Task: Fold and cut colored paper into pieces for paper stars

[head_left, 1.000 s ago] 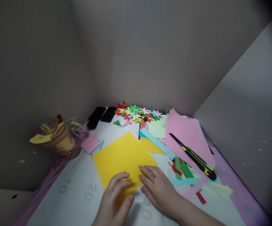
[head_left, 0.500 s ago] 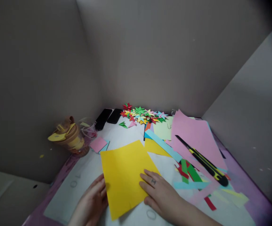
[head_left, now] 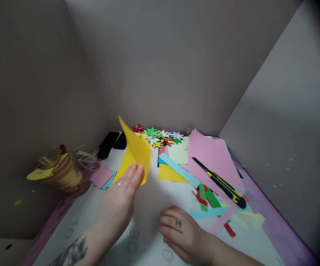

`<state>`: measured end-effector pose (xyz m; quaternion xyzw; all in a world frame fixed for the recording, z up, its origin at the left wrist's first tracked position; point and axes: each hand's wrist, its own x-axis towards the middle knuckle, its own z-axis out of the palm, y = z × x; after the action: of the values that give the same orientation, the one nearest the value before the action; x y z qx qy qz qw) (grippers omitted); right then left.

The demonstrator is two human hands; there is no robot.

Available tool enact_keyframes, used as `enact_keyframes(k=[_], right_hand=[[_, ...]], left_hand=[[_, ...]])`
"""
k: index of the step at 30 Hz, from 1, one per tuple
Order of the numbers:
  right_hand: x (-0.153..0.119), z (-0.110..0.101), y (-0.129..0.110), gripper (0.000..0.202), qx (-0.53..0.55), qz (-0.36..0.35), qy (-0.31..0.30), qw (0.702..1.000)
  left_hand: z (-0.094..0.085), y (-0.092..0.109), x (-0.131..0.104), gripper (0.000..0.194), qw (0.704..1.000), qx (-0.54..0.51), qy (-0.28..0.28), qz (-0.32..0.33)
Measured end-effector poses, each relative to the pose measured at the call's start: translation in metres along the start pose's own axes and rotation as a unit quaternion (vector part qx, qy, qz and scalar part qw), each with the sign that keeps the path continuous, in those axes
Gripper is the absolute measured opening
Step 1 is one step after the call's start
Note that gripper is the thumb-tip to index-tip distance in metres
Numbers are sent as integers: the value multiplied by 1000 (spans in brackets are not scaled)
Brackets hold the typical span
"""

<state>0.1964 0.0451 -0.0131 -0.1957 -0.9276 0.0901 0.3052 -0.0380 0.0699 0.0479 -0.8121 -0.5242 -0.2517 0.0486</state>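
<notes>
My left hand reaches forward and holds a yellow sheet of paper by its near part. The sheet is raised and bent, its upper left corner pointing up in front of the paper stars. Resting on the white numbered sheet, my right hand has its fingers curled together, and nothing shows in them. Just to its right lie red and green paper strips with light blue and pink ones. A black and yellow utility knife lies on pink paper.
On the left stands a brown and yellow cup with paper scraps on it. Two dark phones lie at the back left. Small pink squares are left of my left hand. Grey walls border the table.
My left hand has moved forward, lifting and turning the yellow sheet away. My right hand has let go of the sheet and its fingers have curled in. The view has shifted right.
</notes>
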Motion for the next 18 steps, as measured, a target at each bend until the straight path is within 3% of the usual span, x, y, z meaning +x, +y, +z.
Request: enact_keyframes(k=[1,5,7,10,13,18], right_hand=[[-1,1,0,23,-6,-7,-7,1000],[-7,6,11,37,-87,17,5,996],[-6,11,22,46,-148,74,12,986],[6,20,41,55,-201,159,-25,966],[24,31,55,59,-186,220,-83,954],[25,27,78,74,-199,325,-74,922]], left_hand=[[10,-1,7,59,999,11,-27,19],[57,-6,11,53,964,105,-238,52],[71,-13,4,52,957,88,-271,57],[78,-28,-3,53,963,24,-266,32],[80,-43,-10,54,969,-66,-235,-23],[84,-67,-21,58,970,-161,-132,-125]])
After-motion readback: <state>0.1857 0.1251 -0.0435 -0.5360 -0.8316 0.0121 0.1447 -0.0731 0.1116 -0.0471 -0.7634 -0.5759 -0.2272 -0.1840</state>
